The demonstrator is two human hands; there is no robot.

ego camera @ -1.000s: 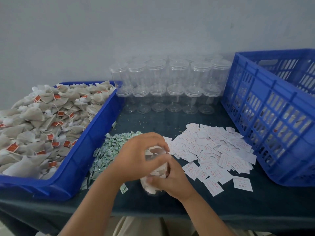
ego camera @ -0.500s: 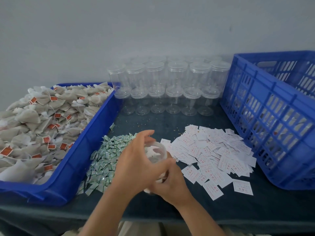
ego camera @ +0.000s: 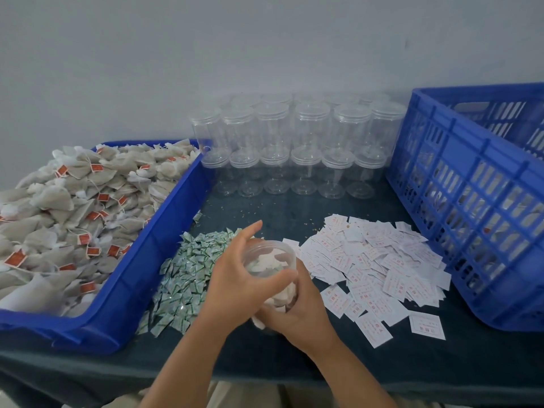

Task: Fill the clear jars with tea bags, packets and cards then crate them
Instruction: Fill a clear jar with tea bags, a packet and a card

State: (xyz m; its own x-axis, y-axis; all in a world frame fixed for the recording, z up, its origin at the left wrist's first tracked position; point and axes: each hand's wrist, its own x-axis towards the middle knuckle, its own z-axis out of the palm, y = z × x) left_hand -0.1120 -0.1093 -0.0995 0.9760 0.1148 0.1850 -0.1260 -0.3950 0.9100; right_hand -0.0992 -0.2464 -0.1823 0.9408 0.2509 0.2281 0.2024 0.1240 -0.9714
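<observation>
A clear jar [ego camera: 269, 260] stuffed with white tea bags stands tilted at the table's front middle. My left hand [ego camera: 235, 290] grips its top rim, thumb across the front and fingers behind. My right hand [ego camera: 300, 316] holds the jar's lower body from the right. Whether a clear lid sits on the jar, I cannot tell. Loose tea bags [ego camera: 73, 207] with red tags fill a blue tray [ego camera: 164, 237] on the left. Green packets [ego camera: 188, 278] lie heaped left of the jar, white cards [ego camera: 374, 266] right of it. A tall blue crate [ego camera: 471, 201] stands at the right.
Several empty clear jars [ego camera: 294, 148] with lids are stacked in two layers against the grey wall at the back. Dark cloth [ego camera: 441, 363] covers the table, whose front edge runs just below my wrists. Pale shapes show through the crate's slotted wall.
My left hand, which covered the jar's top a second ago, has shifted round the rim so the top shows. My right hand has kept its hold on the jar.
</observation>
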